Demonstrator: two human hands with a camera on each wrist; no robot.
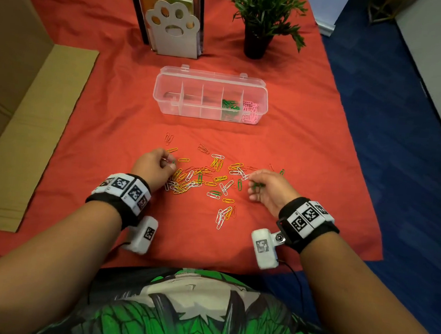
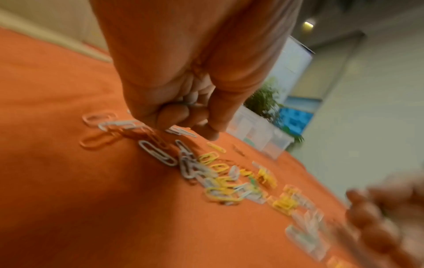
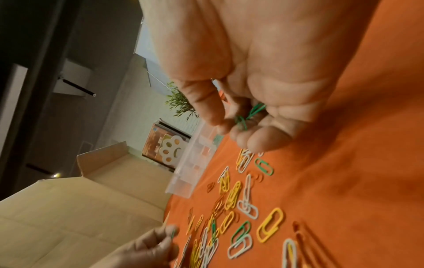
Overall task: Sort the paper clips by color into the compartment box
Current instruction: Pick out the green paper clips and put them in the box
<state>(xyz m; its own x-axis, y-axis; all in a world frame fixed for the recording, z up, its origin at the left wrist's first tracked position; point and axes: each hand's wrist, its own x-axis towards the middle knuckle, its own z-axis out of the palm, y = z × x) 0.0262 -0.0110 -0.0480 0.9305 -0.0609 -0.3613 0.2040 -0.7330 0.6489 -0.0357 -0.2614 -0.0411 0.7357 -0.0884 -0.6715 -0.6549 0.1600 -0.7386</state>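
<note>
The clear compartment box [image 1: 211,76] stands open at the back of the red cloth. It holds green clips [image 1: 229,106] in its fourth compartment and pink clips [image 1: 250,112] in the rightmost one. Loose yellow, white, orange and green paper clips [image 1: 208,177] lie scattered between my hands. My left hand [image 1: 169,163] is curled at the left edge of the pile and pinches a green clip [image 3: 173,233]. My right hand [image 1: 254,185] hovers at the pile's right side, fingers curled round a small bunch of green clips [image 3: 250,114]. The left wrist view is blurred.
A white paw-shaped holder [image 1: 172,27] and a potted plant [image 1: 262,19] stand behind the box. Flattened cardboard [image 1: 35,129] lies along the left. The cloth ends at the right above a blue floor [image 1: 397,126].
</note>
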